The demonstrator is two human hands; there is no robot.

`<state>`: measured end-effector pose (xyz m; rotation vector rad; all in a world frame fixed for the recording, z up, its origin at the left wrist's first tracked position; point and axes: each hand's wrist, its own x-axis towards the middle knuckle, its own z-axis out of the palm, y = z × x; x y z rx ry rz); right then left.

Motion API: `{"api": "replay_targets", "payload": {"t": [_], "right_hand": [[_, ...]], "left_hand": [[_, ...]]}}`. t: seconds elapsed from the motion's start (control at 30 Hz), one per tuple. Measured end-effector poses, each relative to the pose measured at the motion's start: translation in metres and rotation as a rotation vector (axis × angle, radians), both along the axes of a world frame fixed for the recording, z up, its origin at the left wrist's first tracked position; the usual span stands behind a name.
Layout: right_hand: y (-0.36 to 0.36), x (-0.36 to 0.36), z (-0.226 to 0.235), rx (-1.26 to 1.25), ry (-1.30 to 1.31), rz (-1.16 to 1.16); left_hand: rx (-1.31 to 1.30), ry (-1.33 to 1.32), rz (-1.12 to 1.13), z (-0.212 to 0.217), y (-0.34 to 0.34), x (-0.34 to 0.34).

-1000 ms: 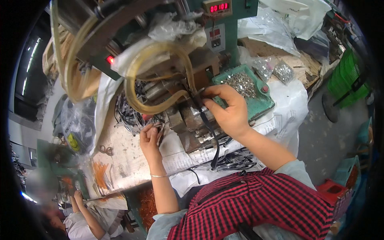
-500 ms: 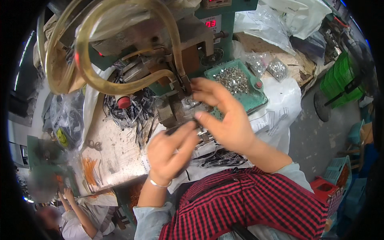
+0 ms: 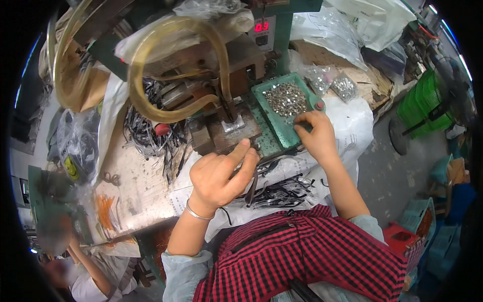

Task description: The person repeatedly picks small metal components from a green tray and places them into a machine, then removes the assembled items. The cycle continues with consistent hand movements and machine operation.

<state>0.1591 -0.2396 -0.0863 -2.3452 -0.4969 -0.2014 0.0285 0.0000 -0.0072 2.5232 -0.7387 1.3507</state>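
My left hand (image 3: 219,176) is in front of the press's metal block (image 3: 204,137). Its forefinger points at the block and the thumb lies close beside it. A thin dark strip (image 3: 253,183) hangs from those fingertips. On the block, under the press tooling (image 3: 227,111), sits a small shiny plate (image 3: 233,124). My right hand (image 3: 318,135) is at the right rim of the green tray (image 3: 283,132), with thumb and forefinger bent close together over its inside. Whatever may be between those fingertips is too small to make out. Small shiny metal pieces (image 3: 286,99) fill the tray's far part.
Clear yellowish hoses (image 3: 136,80) loop over the press. Bundles of dark strips (image 3: 282,194) lie near me, and more (image 3: 151,133) lie left of the block. Small bags of metal parts (image 3: 344,87) lie beyond the tray. A person (image 3: 95,267) works at the lower left.
My right hand has left the block and moved right to the tray. My left hand has drawn slightly away from the tooling, which leaves the shiny plate in plain sight.
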Motion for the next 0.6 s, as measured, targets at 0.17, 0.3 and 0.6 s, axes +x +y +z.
{"api": "replay_targets", "payload": {"t": [0.17, 0.3, 0.6], "right_hand": [[0.015, 0.001, -0.005, -0.120, -0.193, -0.003], [0.021, -0.010, -0.007, 0.050, -0.229, -0.112], [0.037, 0.008, 0.005, 0.217, -0.281, 0.019]], "left_hand": [[-0.193, 0.174, 0.051, -0.002, -0.009, -0.028], [-0.248, 0.211, 0.235, -0.018, 0.004, -0.096], [-0.251, 0.133, 0.830, -0.002, 0.115, -0.028]]}}
